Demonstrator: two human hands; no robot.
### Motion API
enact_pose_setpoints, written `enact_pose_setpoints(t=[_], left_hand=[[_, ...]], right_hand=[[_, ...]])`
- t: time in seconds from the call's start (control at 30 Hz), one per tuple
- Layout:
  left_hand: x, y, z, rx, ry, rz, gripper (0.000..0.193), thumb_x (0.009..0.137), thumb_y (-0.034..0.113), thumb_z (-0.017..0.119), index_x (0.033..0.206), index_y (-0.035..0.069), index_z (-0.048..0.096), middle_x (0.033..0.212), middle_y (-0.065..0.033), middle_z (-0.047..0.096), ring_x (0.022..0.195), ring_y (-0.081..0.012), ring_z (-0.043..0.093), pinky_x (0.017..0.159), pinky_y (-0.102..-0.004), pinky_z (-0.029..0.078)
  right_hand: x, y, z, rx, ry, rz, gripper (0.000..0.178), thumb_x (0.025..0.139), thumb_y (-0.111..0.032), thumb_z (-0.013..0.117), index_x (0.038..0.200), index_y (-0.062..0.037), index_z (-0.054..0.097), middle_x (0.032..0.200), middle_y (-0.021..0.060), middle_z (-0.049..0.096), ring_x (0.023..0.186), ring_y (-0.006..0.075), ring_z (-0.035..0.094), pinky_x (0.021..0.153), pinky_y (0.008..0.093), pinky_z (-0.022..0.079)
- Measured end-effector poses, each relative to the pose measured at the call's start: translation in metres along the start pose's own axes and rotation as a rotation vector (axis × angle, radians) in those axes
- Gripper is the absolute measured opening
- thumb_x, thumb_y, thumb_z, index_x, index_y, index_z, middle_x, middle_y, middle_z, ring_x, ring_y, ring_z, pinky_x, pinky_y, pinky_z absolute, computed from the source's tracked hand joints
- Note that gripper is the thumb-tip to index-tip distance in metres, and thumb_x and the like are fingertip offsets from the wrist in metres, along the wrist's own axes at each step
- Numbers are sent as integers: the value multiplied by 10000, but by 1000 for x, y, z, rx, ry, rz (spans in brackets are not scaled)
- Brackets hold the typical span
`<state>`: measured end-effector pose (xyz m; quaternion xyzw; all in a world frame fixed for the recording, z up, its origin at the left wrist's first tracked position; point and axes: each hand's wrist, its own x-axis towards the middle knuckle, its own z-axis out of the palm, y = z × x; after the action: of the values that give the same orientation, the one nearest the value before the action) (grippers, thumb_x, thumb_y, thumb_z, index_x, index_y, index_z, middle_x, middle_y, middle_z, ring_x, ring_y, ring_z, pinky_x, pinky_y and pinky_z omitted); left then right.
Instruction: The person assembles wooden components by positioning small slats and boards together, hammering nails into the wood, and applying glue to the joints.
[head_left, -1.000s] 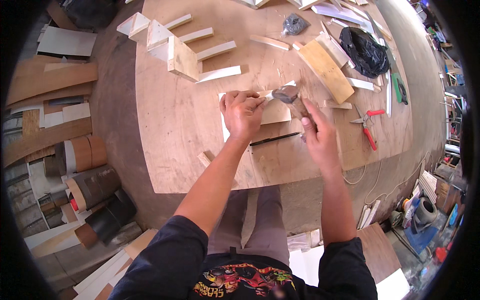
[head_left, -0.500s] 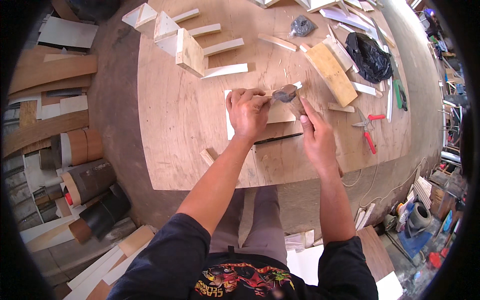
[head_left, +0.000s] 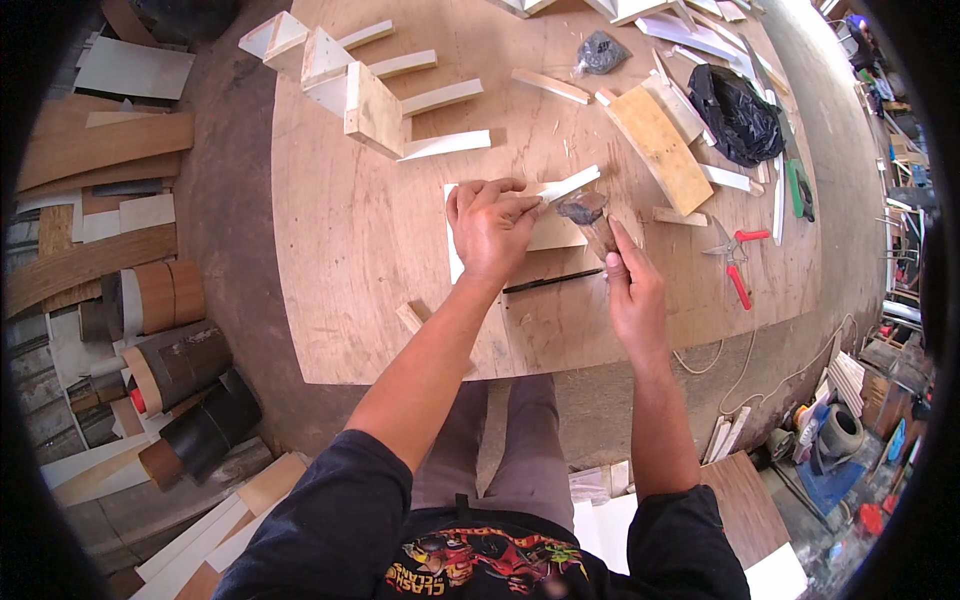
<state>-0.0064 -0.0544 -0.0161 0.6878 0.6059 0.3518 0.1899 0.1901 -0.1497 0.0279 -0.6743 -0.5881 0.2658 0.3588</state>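
Fingers of the left hand (head_left: 490, 230) are bent, its thumb drawn in, over the white strip (head_left: 573, 183); what the fingertips pinch is too small to tell. Wrapped closed around the hammer (head_left: 598, 234) is the right hand (head_left: 637, 290), the hammer's head just beside the strip and the left fingertips. The strip lies along the far edge of the pale board (head_left: 555, 233), on the table (head_left: 370, 270) in front of the person. A black pen (head_left: 553, 281) lies near the board's close edge. Right of the hammer are red-handled snips (head_left: 739, 260).

Writing shows on the dark shirt (head_left: 500, 545): bold yellow lettering beneath brightly coloured printed figures. Any marking on the small bag (head_left: 601, 53) of dark bits, near the table's far side, is too small to read; the black bag (head_left: 738, 115) is crumpled.
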Motion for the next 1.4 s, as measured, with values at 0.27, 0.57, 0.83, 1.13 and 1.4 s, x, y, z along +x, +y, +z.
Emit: enact_pose_setpoints(t=[0.27, 0.57, 0.83, 1.13, 1.4], left_hand=[[0, -1, 0, 36, 6, 44, 134, 799, 217, 881, 927, 178, 875, 1117, 52, 786, 1106, -222, 623, 1112, -447, 381], [-1, -6, 6, 17, 28, 53, 107, 775, 194, 870, 880, 202, 856, 1089, 80, 771, 1126, -211, 611, 1129, -476, 354], [-1, -2, 3, 50, 38, 74, 143, 762, 150, 890, 897, 191, 861, 1080, 71, 779, 1097, -225, 621, 1094, -455, 397], [-1, -2, 1, 71, 32, 78, 151, 750, 157, 895, 888, 208, 862, 1072, 77, 775, 1096, -224, 622, 1098, -461, 395], [-2, -5, 3, 37, -16, 49, 118, 783, 207, 872, 899, 229, 862, 1088, 77, 757, 1158, -228, 605, 1171, -547, 323]], right_hand=[[13, -20, 3, -18, -16, -12, 419, 1099, -206, 583, 1516, -172, 605, 933, 173, 669, 813, 317, 641, 788, 423, 518], [19, -29, 5, -123, -37, -34, 431, 1099, -242, 581, 1529, -219, 595, 884, 161, 644, 787, 335, 656, 728, 453, 512], [18, -38, 2, -149, -67, 22, 439, 1102, -248, 574, 1541, -237, 586, 884, 154, 648, 785, 329, 663, 724, 455, 520], [21, -48, -1, -245, -67, 26, 445, 1098, -260, 574, 1543, -266, 582, 884, 151, 648, 772, 338, 668, 711, 472, 523], [22, -51, -1, -322, -91, 26, 439, 1103, -261, 563, 1541, -269, 583, 883, 153, 648, 768, 345, 669, 695, 484, 521]])
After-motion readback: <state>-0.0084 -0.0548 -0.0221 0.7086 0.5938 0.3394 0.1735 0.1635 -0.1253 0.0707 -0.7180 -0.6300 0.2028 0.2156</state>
